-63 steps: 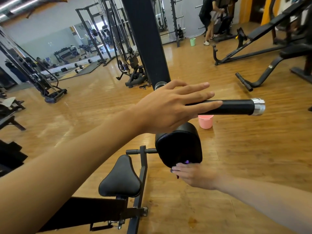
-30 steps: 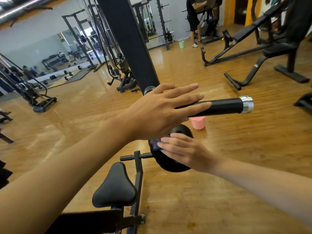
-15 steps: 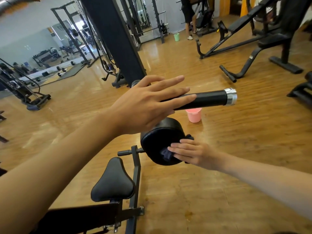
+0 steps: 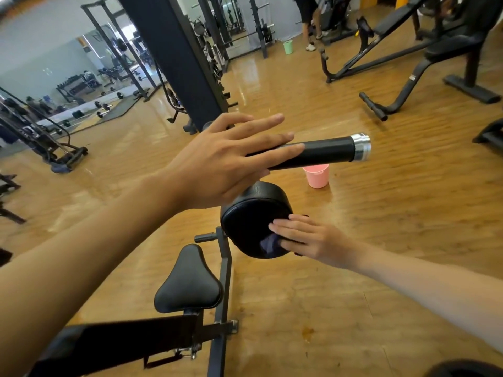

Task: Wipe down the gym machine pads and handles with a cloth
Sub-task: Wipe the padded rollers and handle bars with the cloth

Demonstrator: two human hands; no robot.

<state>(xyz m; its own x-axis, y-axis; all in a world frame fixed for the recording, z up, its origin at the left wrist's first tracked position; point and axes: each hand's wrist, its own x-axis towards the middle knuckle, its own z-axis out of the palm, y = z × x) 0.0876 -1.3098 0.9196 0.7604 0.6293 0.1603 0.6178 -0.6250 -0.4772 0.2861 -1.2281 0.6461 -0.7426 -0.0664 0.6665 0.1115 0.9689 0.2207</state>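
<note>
Wooden gym floor (image 4: 381, 240) under round pad (image 4: 250, 213). Right hand (image 4: 307, 238), fingers (image 4: 283, 227) flat, presses dark cloth (image 4: 268, 243) on pad's face. Above pad, left hand (image 4: 226, 164) rests on black handle (image 4: 326, 152), fingers straight, unclenched.

Glossy wooden floor (image 4: 394, 202) runs throughout. A mirrored wall (image 4: 54, 63) and black racks (image 4: 141, 63) stand far left, black benches (image 4: 446, 47) far right, and a pink bucket (image 4: 317, 175) between.

The right hand (image 4: 307, 240) hides most of the dark cloth (image 4: 268, 244); the left hand (image 4: 217, 170) covers the inner end of the handle (image 4: 324, 153). At 1 o'clock, the top edge crops a person (image 4: 304, 9).
</note>
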